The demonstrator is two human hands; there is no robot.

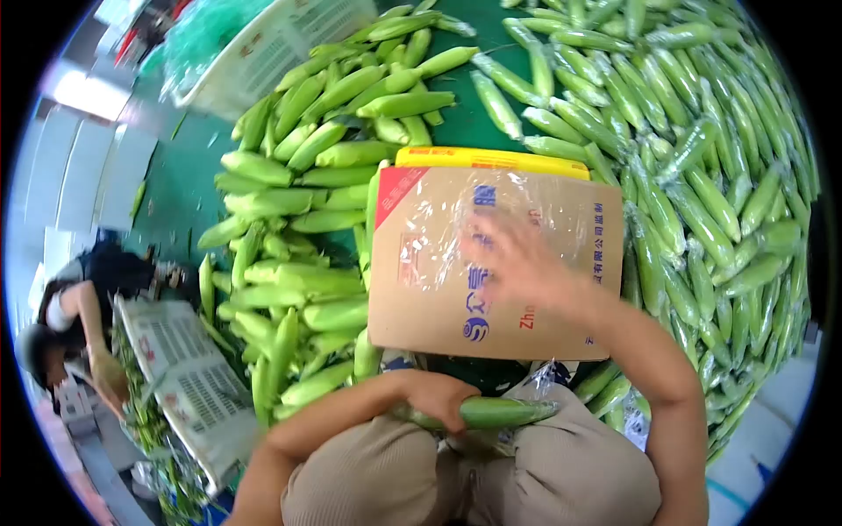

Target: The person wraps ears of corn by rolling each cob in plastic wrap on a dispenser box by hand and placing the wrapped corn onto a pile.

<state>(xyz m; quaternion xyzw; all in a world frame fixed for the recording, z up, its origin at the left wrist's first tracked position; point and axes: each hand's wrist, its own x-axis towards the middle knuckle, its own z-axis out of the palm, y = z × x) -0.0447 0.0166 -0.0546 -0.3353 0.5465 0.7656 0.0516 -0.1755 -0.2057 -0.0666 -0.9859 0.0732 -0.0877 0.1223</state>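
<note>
My left hand (pixel 438 399) is wrapped round a green corn cob (pixel 509 412) in its husk, held low above my lap. Clear film shows around the cob's right end. Over the cardboard box (pixel 421 307), my right hand (pixel 513 259) is spread flat and blurred by motion, above clear plastic film (pixel 447 210) on the box top. Unwrapped corn cobs (pixel 289 206) are heaped left of the box. To its right lies a large pile of film-wrapped cobs (pixel 693 175).
A yellow box edge (pixel 491 159) shows behind the cardboard. At the upper left stands a white crate (pixel 254 66) with green netting (pixel 206 39). Another person (pixel 83 307) bends at the far left beside a white crate (pixel 189 377) with green leaves.
</note>
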